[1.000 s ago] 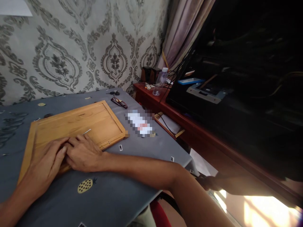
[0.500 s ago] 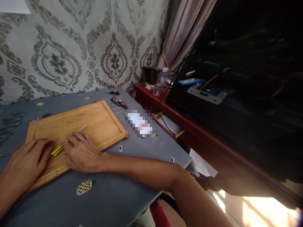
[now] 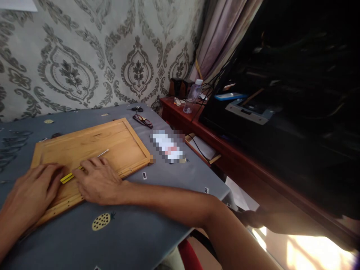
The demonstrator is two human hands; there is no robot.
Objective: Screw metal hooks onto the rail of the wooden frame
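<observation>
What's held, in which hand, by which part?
Yellow-handled tool, in the right hand, held around its middle; handle end and metal shaft stick out. Left hand: can't tell, fingertips hidden.

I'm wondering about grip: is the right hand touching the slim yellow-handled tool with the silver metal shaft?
Touching: the head view shows the right hand curled over the yellow-handled tool, whose ends emerge either side.

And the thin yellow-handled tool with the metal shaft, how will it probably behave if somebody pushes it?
The thin yellow-handled tool is likely stiff: its metal shaft looks straight. It may roll, being slim, though the raised rim of the brown wooden board would probably stop it. The right hand hides part of it.
</observation>
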